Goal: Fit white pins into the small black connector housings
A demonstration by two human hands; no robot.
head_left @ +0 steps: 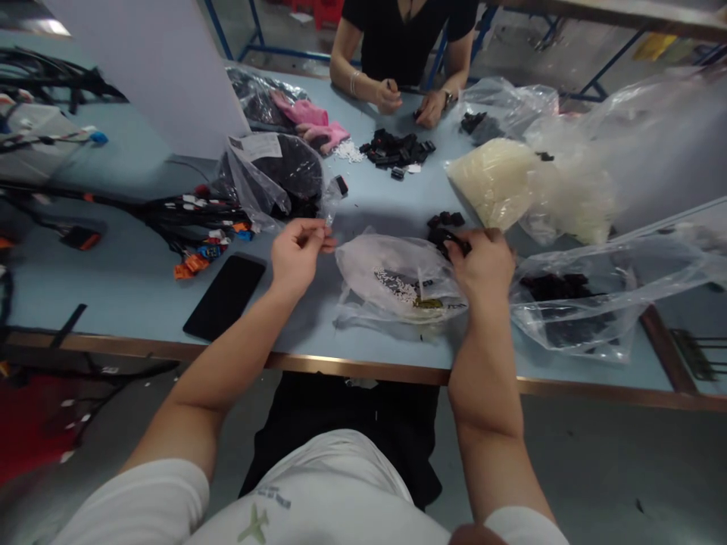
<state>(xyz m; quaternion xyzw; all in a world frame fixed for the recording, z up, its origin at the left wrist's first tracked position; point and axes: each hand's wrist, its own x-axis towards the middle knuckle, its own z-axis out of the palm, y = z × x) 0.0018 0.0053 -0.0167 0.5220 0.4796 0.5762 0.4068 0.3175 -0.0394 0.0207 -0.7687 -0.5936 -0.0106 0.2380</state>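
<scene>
My left hand (298,257) is above the blue tabletop with its fingertips pinched together; whatever is between them is too small to make out. It is close to the front of a clear bag of black parts (289,166). My right hand (482,261) reaches down, thumb and fingers closed on a black connector (446,241), partly hidden by the fingers. Several more black connectors (446,219) lie just beyond it. Between my hands rests an open clear plastic bag (369,261) with small white pieces (397,286) inside.
A phone (226,297) lies left, beside wire harnesses (170,208) with orange and blue connectors. Full bags of pale parts (494,178) and a bag of black parts (562,295) stand right. Opposite, a co-worker's hands (409,102) work behind a connector pile (397,149).
</scene>
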